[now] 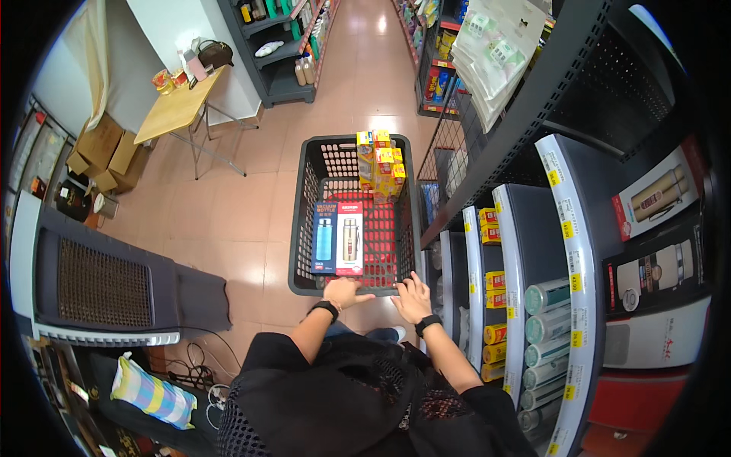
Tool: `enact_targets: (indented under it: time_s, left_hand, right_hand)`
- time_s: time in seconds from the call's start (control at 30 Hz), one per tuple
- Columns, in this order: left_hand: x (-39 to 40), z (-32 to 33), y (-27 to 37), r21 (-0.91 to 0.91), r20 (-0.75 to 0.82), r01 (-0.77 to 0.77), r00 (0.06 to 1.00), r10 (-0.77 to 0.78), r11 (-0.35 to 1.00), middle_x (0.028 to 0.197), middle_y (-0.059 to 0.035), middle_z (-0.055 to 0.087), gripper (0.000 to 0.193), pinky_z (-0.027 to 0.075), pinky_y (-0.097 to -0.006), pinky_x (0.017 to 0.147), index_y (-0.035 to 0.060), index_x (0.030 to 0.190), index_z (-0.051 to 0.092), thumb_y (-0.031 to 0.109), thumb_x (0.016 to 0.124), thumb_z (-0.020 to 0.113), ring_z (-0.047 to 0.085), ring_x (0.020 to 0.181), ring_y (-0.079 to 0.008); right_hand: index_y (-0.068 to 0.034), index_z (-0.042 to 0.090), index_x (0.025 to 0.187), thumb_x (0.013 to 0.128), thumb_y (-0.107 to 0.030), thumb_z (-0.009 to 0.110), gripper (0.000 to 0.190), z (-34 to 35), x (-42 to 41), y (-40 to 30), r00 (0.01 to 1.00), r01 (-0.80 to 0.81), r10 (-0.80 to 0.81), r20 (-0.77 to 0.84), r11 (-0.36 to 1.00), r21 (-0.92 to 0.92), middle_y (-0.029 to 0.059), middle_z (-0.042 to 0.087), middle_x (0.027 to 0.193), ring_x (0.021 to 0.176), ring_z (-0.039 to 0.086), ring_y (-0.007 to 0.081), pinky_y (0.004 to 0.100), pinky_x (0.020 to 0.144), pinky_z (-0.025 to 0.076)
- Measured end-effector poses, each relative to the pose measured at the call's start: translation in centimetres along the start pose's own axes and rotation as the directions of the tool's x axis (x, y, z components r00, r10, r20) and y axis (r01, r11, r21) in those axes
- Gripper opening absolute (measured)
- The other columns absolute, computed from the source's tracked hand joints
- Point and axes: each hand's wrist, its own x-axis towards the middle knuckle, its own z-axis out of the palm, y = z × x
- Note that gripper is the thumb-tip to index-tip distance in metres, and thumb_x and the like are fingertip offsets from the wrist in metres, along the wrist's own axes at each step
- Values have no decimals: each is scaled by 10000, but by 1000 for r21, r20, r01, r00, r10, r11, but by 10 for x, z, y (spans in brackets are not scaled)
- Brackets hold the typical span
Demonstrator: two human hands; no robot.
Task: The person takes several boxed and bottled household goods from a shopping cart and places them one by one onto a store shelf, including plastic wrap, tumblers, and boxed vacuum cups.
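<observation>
A black plastic shopping basket [298, 228] with a red bottom is in front of me. My left hand [341, 293] lies over its near rim, fingers curled across the edge and thumb out to the side. At the near right corner, my right hand [412, 299] rests on the rim with fingers spread. Inside, two boxes lie side by side near me: a blue vacuum bottle box [324, 240] and a white and red box [349, 237] picturing a steel bottle. Several small yellow and red boxes [384, 165] are stacked at the far right.
Shelves of boxed bottles [654, 194] and clear cylinders [547, 328] run close along my right. A wire rack [451, 137] stands ahead. Leftward are a folding table [177, 111], cardboard boxes [105, 148], a grey air cooler [108, 280] and loose cables [197, 365].
</observation>
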Motion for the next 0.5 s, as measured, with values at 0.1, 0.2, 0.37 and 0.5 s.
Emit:
enact_targets:
  time_s: [0.1, 0.2, 0.37, 0.5]
  left_hand:
    - [1, 5, -6, -64, 32, -13, 999, 15, 998, 810, -138, 604, 622, 467, -371, 694, 70, 856, 643, 642, 713, 445, 587, 802, -265]
    - [4, -5, -17, -251, 138, -103, 980, 141, 963, 851, -167, 598, 465, 459, -377, 730, 33, 916, 606, 466, 774, 510, 579, 815, -304]
    - [-5, -30, -56, -446, 99, -323, 909, 405, 835, 905, -179, 592, 312, 456, -360, 730, 24, 964, 569, 273, 781, 531, 577, 825, -317]
    - [-5, -75, -83, -290, 240, -288, 901, 361, 913, 1088, -150, 528, 315, 354, -496, 862, 45, 981, 562, 265, 756, 552, 461, 1052, -295]
  right_hand:
    - [-105, 520, 1035, 765, -340, 542, 358, 2, -1, -2, 1000, -11, 10, -24, 998, -59, 84, 460, 1110, 1223, 243, 268, 427, 947, 224]
    - [-104, 525, 1019, 739, -309, 569, 349, -3, -3, -8, 998, -25, 23, -57, 998, -49, 80, 463, 1090, 1211, 263, 278, 433, 946, 235]
    - [-97, 487, 1114, 737, -280, 569, 427, 0, -2, -50, 972, -221, 225, -66, 973, 70, 160, 383, 1209, 1249, 192, 340, 455, 1000, 172]
    - [-83, 405, 1216, 775, -311, 534, 513, 26, -1, -86, 893, -428, 441, -87, 894, 136, 227, 198, 1344, 1276, 100, 372, 483, 1020, 130]
